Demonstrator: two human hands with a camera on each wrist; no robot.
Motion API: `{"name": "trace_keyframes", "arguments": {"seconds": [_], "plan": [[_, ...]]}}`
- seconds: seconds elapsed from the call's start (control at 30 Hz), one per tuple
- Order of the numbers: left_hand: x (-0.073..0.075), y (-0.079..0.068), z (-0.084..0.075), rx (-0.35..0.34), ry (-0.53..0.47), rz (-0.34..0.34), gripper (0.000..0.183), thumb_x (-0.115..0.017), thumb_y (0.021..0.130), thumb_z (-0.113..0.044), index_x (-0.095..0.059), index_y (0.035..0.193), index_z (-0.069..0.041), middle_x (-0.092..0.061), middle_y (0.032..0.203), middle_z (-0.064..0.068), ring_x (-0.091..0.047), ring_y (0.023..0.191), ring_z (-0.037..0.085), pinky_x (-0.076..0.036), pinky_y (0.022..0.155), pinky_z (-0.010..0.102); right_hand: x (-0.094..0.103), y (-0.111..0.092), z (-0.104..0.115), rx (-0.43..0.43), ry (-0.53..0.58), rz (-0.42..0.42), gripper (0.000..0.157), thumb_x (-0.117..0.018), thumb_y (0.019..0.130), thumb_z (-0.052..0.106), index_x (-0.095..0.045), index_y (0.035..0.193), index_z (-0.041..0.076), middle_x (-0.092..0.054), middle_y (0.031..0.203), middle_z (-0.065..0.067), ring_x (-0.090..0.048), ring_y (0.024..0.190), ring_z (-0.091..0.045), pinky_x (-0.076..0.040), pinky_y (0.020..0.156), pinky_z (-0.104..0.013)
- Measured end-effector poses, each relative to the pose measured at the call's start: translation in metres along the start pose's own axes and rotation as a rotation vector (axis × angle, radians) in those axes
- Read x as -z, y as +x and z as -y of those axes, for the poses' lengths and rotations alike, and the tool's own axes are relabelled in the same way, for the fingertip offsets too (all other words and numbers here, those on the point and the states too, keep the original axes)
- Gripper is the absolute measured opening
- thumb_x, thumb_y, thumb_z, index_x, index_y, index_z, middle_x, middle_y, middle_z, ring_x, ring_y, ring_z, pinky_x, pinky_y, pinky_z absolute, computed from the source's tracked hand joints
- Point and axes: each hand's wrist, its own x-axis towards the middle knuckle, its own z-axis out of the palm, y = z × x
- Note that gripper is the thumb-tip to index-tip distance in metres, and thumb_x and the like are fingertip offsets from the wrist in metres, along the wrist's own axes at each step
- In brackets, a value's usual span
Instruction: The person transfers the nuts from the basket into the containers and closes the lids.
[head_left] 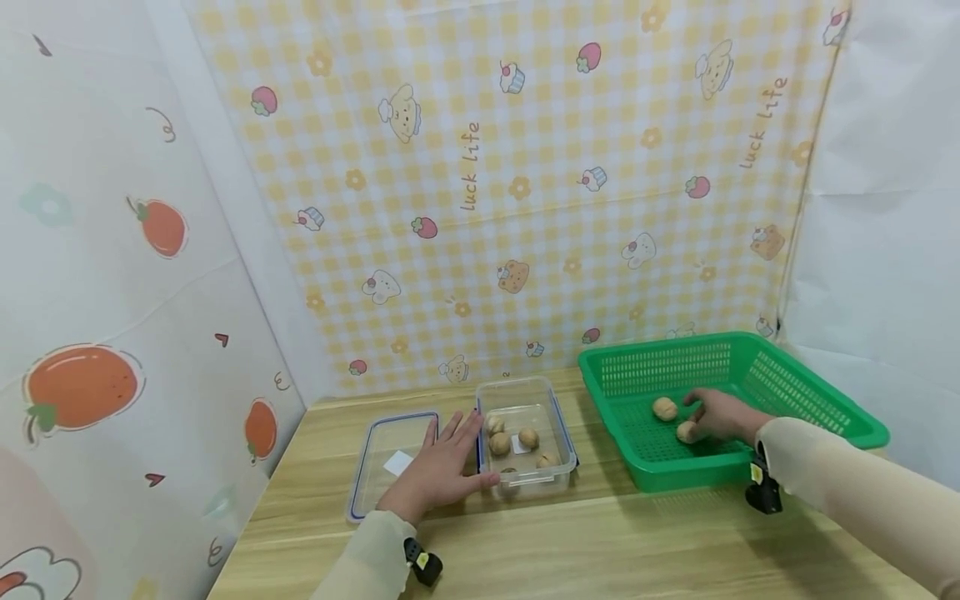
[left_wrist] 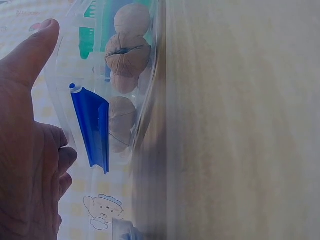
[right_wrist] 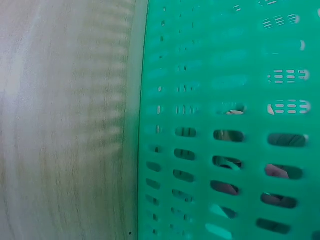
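Picking-out step, likely: right hand [head_left: 724,415] at walnut [head_left: 683,432] (finger closure: can't tell); left hand [head_left: 442,468], fingers apart, beside clear box [head_left: 536,479]. Next needs firm pinch.

"luck life" can be read twice on the yellow checked cloth [head_left: 555,125]. It's printed in brownish lowercase letters, one slogan [head_left: 470,167] near the middle, the other slogan [head_left: 763,123] over to the right, both running upward. Some reddish lettering [left_wrist: 27,13] in the left wrist view is too blurred to be read. Nothing can be made out on the lid's white label [head_left: 398,463], tbh.
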Motion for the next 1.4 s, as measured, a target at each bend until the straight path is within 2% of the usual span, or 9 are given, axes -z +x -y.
{"name": "trace_keyframes", "arguments": {"seconds": [0.17, 0.4, 0.6, 0.87, 1.03, 1.4], "plan": [[-0.001, -0.001, -0.001, 0.002, -0.007, -0.007, 0.104, -0.043, 0.089, -0.081, -0.011, 0.164, -0.016, -0.016, 0.169, 0.003, -0.011, 0.155, 0.029, 0.001, 0.122, 0.060, -0.001, -0.002, 0.004, -0.007, 0.028, 0.014, 0.065, -0.074, 0.089, 0.003, -0.037, 0.137, -0.019, -0.064, 0.110, -0.027, -0.064, 0.098, -0.040, -0.058, 0.075, -0.049], [-0.003, 0.000, 0.000, 0.002, 0.006, -0.017, 0.104, -0.042, 0.089, -0.082, -0.013, 0.164, -0.016, -0.018, 0.169, 0.003, -0.011, 0.155, 0.029, 0.000, 0.122, 0.060, 0.000, -0.003, 0.005, 0.015, 0.026, 0.000, 0.066, -0.075, 0.089, 0.006, -0.038, 0.136, -0.019, -0.065, 0.103, -0.018, -0.065, 0.090, -0.028, -0.056, 0.073, -0.045], [-0.004, -0.001, 0.001, -0.006, 0.013, -0.014, 0.103, -0.044, 0.090, -0.079, -0.014, 0.164, -0.014, -0.019, 0.168, 0.005, -0.011, 0.155, 0.029, -0.002, 0.122, 0.061, 0.000, -0.003, 0.004, 0.051, 0.127, -0.020, 0.062, -0.068, 0.092, 0.003, -0.033, 0.138, -0.019, -0.066, 0.102, -0.018, -0.065, 0.084, -0.028, -0.055, 0.069, -0.044], [-0.001, -0.001, -0.001, -0.013, 0.001, -0.023, 0.103, -0.046, 0.090, -0.079, -0.016, 0.163, -0.013, -0.021, 0.168, 0.006, -0.014, 0.155, 0.032, -0.002, 0.122, 0.062, 0.005, -0.003, 0.008, 0.098, 0.268, -0.066, 0.067, -0.068, 0.096, 0.008, -0.028, 0.144, -0.016, -0.065, 0.113, -0.026, -0.068, 0.096, -0.037, -0.058, 0.079, -0.051], [0.000, -0.001, -0.001, -0.010, 0.007, -0.019, 0.103, -0.045, 0.090, -0.079, -0.016, 0.164, -0.013, -0.021, 0.168, 0.006, -0.013, 0.155, 0.031, 0.000, 0.122, 0.061, 0.006, -0.005, 0.014, 0.113, 0.272, -0.073, 0.070, -0.068, 0.098, 0.013, -0.027, 0.148, -0.013, -0.063, 0.119, -0.029, -0.068, 0.098, -0.039, -0.057, 0.083, -0.052], [0.001, -0.001, -0.002, -0.005, 0.007, -0.013, 0.102, -0.046, 0.090, -0.079, -0.016, 0.164, -0.015, -0.020, 0.168, 0.005, -0.010, 0.156, 0.027, 0.005, 0.123, 0.057, -0.001, -0.003, 0.043, 0.148, 0.334, -0.122, 0.074, -0.070, 0.097, 0.017, -0.027, 0.152, -0.007, -0.061, 0.126, -0.029, -0.068, 0.103, -0.031, -0.058, 0.083, -0.047]]}}
